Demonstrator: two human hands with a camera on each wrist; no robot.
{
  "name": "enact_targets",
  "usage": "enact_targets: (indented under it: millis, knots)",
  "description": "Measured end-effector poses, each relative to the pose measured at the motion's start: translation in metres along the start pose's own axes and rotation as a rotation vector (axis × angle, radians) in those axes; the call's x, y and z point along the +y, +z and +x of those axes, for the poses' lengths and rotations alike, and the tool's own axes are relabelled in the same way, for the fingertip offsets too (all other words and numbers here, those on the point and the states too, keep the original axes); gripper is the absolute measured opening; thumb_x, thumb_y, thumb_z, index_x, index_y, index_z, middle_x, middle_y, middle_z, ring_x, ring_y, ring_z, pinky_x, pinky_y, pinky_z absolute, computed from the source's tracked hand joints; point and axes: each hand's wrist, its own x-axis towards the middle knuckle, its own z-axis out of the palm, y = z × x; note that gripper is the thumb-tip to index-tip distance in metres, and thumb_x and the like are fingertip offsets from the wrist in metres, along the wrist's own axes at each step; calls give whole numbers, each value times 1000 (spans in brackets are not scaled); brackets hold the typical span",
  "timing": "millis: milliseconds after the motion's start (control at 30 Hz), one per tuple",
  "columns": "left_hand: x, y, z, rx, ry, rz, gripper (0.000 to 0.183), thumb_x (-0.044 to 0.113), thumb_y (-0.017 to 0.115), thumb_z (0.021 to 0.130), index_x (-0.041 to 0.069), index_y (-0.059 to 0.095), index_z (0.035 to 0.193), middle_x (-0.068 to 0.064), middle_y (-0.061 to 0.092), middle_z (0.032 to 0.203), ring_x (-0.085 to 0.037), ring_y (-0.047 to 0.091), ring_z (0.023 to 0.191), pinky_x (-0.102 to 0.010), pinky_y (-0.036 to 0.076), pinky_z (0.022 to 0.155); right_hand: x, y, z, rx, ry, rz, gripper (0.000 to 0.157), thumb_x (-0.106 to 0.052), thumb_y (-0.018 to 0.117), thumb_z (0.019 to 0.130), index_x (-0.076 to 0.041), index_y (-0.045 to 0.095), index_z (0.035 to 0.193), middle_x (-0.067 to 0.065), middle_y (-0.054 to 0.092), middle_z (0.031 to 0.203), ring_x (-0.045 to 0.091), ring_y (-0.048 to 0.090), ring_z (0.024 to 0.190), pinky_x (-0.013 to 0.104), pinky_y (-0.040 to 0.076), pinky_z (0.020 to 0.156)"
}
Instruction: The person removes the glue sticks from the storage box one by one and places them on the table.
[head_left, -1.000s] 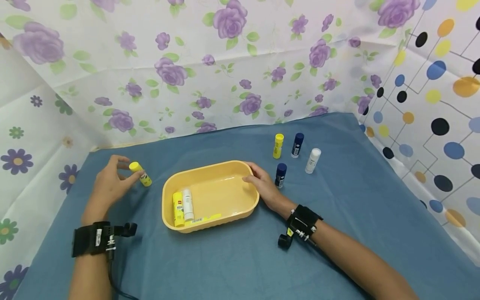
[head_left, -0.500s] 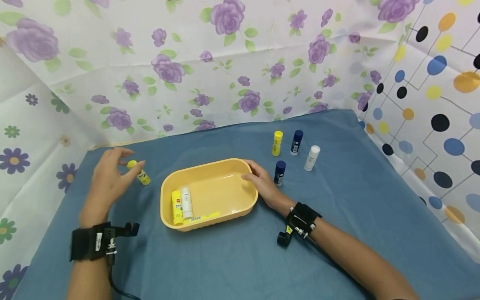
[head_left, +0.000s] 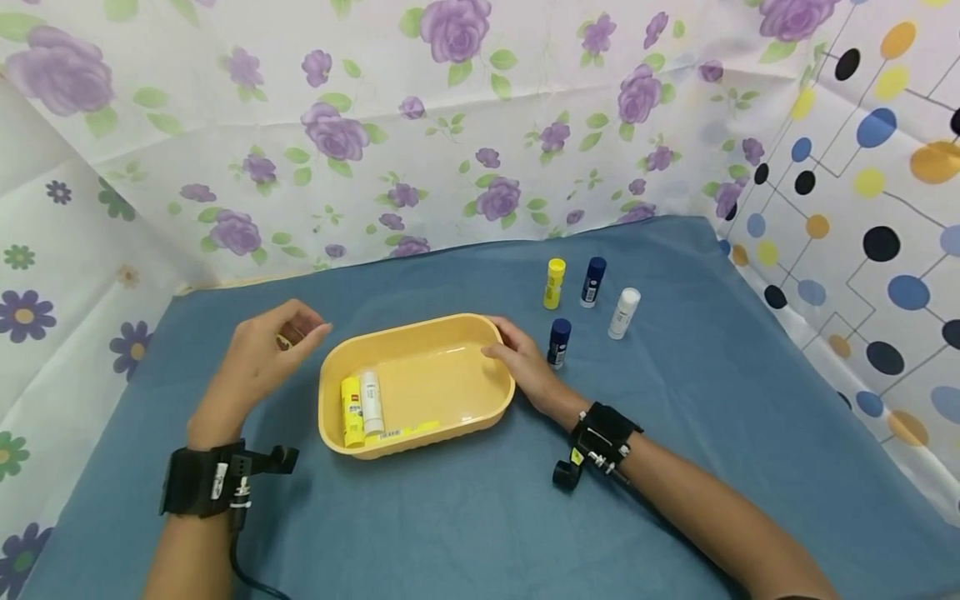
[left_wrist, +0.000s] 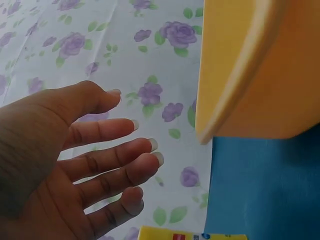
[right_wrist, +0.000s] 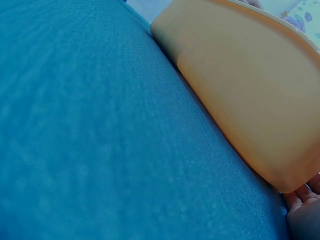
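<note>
Right hand pinches yellow oblong plastic tray at right edge, presumably steadying it; left hand empty, loosely spread.

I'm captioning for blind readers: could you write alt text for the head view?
The right hand grips a yellow tray holding tubes on blue cloth; the empty left hand hovers at its left. Four more tubes stand farther right.

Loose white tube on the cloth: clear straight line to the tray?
No. In the head view, the nearer navy tube sits between the white tube and the yellow tray; the right hand also grips the tray's near end.
</note>
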Motion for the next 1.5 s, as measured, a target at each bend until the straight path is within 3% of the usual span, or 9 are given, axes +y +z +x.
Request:
enact_targets:
  millis: [167,433,600,867,1100,1233,1500]
  knots:
    - [4,4,1,-30,21,-6,18,29,66,101,12,67,106,-4,66,89,-19,60,76,-31,49,64,-1,1,0,-1,-11,-1,45,-7,54,99,-12,52,144,6,54,141,23,55,125,36,46,104]
    - [6,19,4,-181,27,-19,20,30,66,101,11,66,107,-4,61,81,-19,55,69,-33,45,61,-1,1,-1,-3,-3,-10,46,-9,55,99,-11,51,145,9,54,142,24,55,125,37,47,103]
    - [6,27,4,-238,6,-7,22,30,65,101,10,66,108,-5,61,79,-19,52,65,-34,43,60,-1,1,0,-10,-5,-5,46,-7,54,100,-12,51,146,8,54,142,25,55,125,40,47,104]
    - [13,33,5,-270,-27,102,24,29,68,99,8,67,110,-6,64,77,-19,54,61,-34,42,57,-2,1,0,-2,-10,4,46,-5,53,100,-11,51,145,9,54,141,26,55,125,40,47,103]
    - [20,32,2,-315,-56,156,31,33,66,100,4,65,112,-3,47,62,-18,43,51,-32,32,50,-1,0,0,-6,-14,3,46,-7,54,100,-12,51,145,8,54,141,24,55,125,39,47,104]
    - [28,29,-1,-353,-64,153,34,35,65,100,4,64,113,-3,44,61,-18,43,50,-31,32,49,-3,0,0,-9,-16,1,46,-7,53,100,-12,50,146,7,54,142,24,55,125,39,47,105]
    - [33,42,0,-290,-16,149,27,26,73,95,4,63,109,-5,49,66,-17,45,53,-30,36,49,-1,-1,0,-12,-19,2,46,-4,53,100,-9,50,146,13,53,143,31,55,126,43,47,104]
